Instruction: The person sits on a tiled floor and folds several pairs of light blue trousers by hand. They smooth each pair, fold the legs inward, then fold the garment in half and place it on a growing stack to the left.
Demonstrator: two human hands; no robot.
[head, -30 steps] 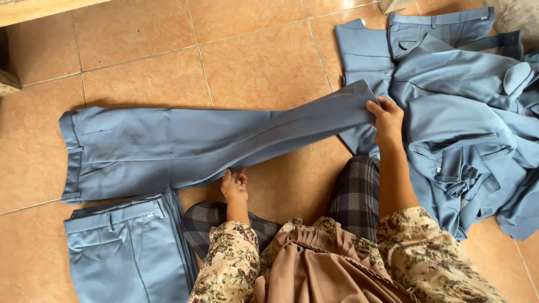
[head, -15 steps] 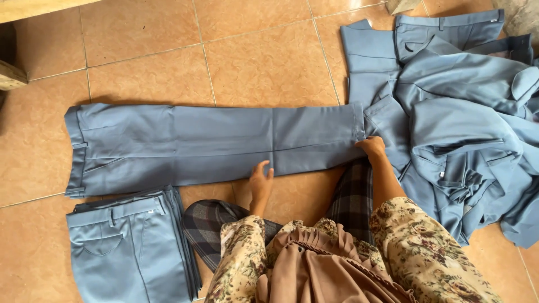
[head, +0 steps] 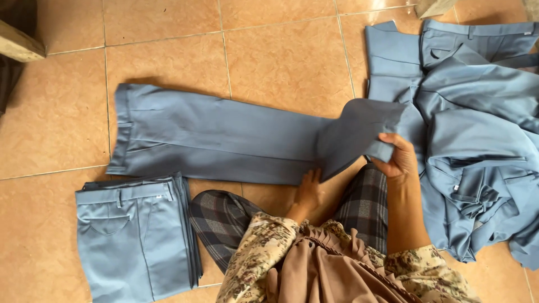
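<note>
Trousers (head: 213,143) hem now lifted, folding back toward waist; right hand (head: 400,160) pinches hem, left hand (head: 309,191) presses fold flat, fingers spread.

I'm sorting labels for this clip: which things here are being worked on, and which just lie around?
In hand: left hand, right hand, blue trousers laid flat.
Lying about: folded trousers stack, heap of blue garments, wooden plank.

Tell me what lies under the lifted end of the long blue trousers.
Under the raised leg end, held by the right hand, lie tan floor tile and the pile of blue garments. The left hand presses the trousers. Anything further beneath is covered.
</note>
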